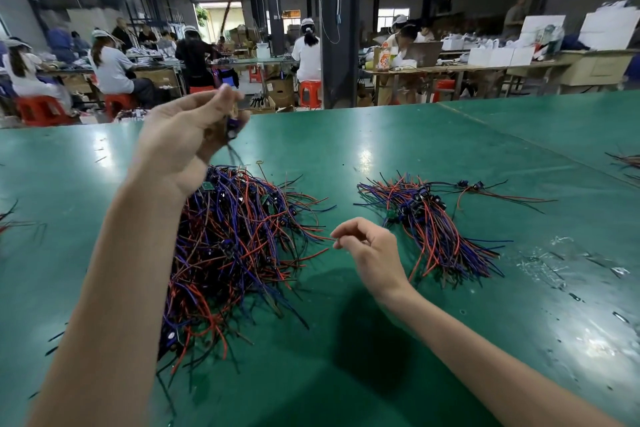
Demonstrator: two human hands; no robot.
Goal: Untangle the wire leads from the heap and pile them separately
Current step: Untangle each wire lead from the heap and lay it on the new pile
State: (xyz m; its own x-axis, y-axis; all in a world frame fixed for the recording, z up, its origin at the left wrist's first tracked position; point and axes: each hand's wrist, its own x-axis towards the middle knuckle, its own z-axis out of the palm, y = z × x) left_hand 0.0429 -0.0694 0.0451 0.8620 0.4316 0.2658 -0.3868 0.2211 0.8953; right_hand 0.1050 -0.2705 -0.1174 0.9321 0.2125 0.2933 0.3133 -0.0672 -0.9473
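A big tangled heap of red, blue and black wire leads (pixel 235 246) lies on the green table (pixel 381 340), left of centre. A smaller, tidier pile of leads (pixel 433 225) lies to its right. My left hand (pixel 183 142) is raised above the heap's far end and pinches one lead (pixel 231 130) by its small dark part, its wires hanging down blurred. My right hand (pixel 370 246) hovers low between the two piles, fingers curled, thumb and forefinger pinched together near the heap's red wire ends; whether it holds a wire is unclear.
Stray leads lie at the table's left edge (pixel 10 218) and far right (pixel 627 161). Bits of clear scrap (pixel 554 260) litter the right side. Beyond the table's far edge, people sit on red stools at other benches.
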